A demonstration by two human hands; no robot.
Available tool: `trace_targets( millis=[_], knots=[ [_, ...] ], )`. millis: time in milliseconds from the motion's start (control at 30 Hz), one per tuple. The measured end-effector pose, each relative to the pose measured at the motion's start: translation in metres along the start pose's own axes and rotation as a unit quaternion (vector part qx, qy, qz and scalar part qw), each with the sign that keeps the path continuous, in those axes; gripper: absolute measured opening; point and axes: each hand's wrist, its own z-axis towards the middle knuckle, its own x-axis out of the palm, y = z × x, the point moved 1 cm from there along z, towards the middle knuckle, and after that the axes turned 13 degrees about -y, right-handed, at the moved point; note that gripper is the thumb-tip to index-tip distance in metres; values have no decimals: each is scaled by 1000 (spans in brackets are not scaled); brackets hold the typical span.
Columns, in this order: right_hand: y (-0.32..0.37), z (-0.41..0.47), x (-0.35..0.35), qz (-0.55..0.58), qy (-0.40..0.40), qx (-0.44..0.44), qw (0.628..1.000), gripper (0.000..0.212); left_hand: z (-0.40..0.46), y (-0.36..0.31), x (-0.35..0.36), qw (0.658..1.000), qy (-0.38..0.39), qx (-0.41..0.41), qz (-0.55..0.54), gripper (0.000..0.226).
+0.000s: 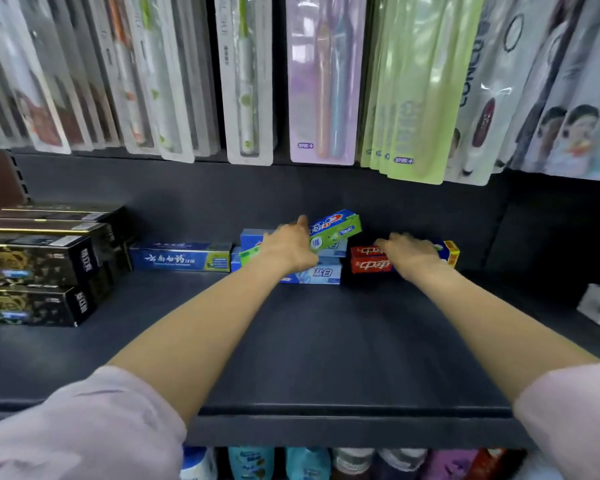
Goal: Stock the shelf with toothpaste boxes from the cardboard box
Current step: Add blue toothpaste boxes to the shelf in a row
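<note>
Left hand (288, 249) fingers clamp the tilted green-blue toothpaste box (333, 228) over the back-edge stack; right hand (407, 252) fingers flat on the red box (369, 259)

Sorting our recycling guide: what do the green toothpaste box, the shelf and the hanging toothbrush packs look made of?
Green toothpaste box: glossy printed cardboard, judging by crisp edges and sheen. Shelf: matte dark board, probably painted metal or laminate; the flat, even surface leaves it open. Toothbrush packs: clear plastic over a card backing, showing glare and brushes inside.
</note>
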Motion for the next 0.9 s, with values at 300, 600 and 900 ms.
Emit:
trace_targets(
  millis=[300, 600, 900],
  knots=[
    [4, 11, 35, 282, -60, 56, 956, 57, 8, 15, 16, 999, 11, 11, -29, 59],
    [33, -15, -25, 759, -27, 129, 637, 24, -12, 30, -6, 987, -60, 132, 69, 72],
    [76, -19, -29, 863, -54, 164, 474, 10, -24, 68, -20, 988, -9, 32, -154, 50]
  ],
)
